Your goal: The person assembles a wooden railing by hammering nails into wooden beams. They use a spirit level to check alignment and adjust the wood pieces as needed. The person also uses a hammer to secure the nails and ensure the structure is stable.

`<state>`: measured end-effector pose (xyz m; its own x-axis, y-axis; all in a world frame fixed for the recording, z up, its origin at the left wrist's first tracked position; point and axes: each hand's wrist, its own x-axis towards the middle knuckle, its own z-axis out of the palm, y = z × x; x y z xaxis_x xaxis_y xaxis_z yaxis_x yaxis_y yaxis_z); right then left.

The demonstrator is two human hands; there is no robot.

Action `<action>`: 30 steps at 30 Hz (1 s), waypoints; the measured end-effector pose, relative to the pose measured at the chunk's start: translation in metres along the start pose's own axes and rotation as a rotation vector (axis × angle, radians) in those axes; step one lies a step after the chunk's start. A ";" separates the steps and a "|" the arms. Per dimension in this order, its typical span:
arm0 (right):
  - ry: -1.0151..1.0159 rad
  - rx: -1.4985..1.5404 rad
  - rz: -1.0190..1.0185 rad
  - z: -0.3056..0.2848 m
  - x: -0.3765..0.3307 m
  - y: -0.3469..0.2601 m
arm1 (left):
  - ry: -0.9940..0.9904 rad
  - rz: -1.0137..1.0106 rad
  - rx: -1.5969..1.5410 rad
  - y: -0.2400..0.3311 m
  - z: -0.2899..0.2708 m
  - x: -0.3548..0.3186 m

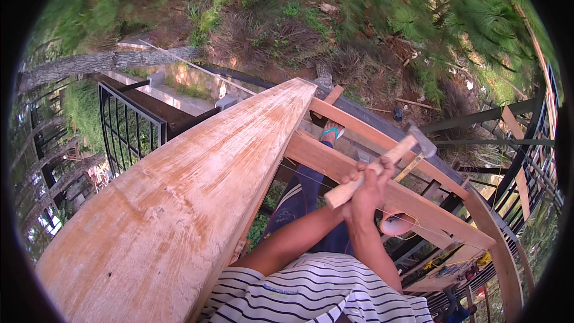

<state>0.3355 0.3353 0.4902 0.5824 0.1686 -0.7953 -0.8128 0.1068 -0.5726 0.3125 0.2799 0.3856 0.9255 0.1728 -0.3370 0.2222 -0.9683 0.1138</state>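
My right hand (367, 194) is wrapped round the pale wooden handle of a hammer (342, 194), whose grey metal head points up and to the right. My left forearm (302, 234) reaches across to the same spot. The left hand is mostly hidden behind the right hand and the handle, so its grip cannot be made out. Below the hammer runs a reddish wooden beam (323, 157). A slim yellowish piece (409, 168) shows just under the hammer head, against a second beam (359, 124).
A wide, weathered board (173, 203) fills the left side, tapering away from me. An orange pipe end (397, 224) is by the near beam. My sandalled foot (333, 131) rests between beams, high above sloping ground. A black metal railing (128, 119) is at left; a curved timber (499, 245) at right.
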 end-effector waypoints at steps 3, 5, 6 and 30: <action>-0.448 -0.037 0.903 0.005 -0.028 0.024 | -0.030 0.055 -0.019 -0.011 -0.015 -0.007; -0.364 0.038 0.773 0.004 -0.017 0.012 | -0.045 0.037 -0.135 -0.013 -0.005 -0.001; -0.384 0.148 0.721 0.003 -0.010 -0.001 | -0.051 0.019 0.099 -0.011 0.002 0.002; -0.431 -0.309 0.944 0.010 -0.031 0.005 | -0.010 0.005 -0.218 -0.006 0.004 -0.003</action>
<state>0.3133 0.3403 0.5137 -0.3788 0.3902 -0.8392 -0.8579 -0.4881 0.1604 0.3067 0.2847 0.3823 0.9239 0.1655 -0.3450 0.2800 -0.9070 0.3146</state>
